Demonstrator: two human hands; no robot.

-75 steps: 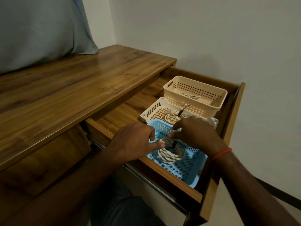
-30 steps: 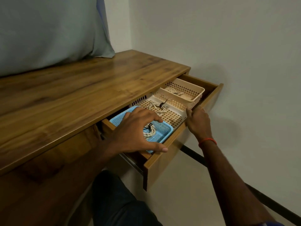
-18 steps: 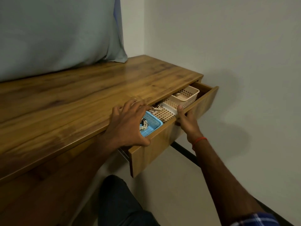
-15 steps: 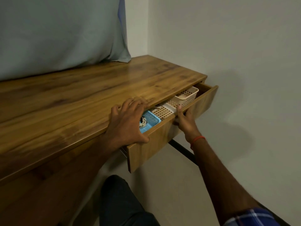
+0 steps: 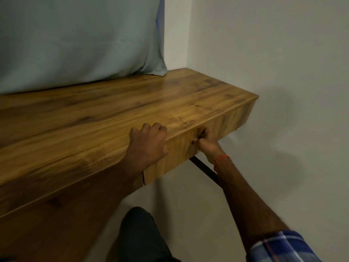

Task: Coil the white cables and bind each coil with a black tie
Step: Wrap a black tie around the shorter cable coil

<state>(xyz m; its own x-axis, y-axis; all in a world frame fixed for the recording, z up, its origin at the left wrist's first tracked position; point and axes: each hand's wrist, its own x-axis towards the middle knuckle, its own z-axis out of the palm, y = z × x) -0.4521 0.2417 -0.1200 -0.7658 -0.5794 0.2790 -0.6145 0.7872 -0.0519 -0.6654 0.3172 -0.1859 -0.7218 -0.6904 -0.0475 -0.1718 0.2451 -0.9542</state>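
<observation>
A person's 2 hands rest on a wooden desk (image 5: 105,110) set against a pale wall (image 5: 273,53), its drawer front (image 5: 188,148) sitting flush with the desktop edge. The left hand (image 5: 148,142) lies over that front edge with fingers curled and held together, knuckles up, gripping nothing; the placement reads as bracing against the desk. The right hand (image 5: 206,143), a red thread (image 5: 221,159) at its wrist, is bunched against the drawer face with fingers drawn in where a dark mark, possibly a pull or keyhole, shows; whether it pinches anything there cannot be told. The white cables and black ties are nowhere in view, and judging by the shut drawer they are most likely stowed inside, which would put the coiling and binding at or near its end. A grey-blue cloth (image 5: 75,40) hangs behind the desk, its corner resting on the top. A dark bar (image 5: 204,168) angles away beneath the drawer
</observation>
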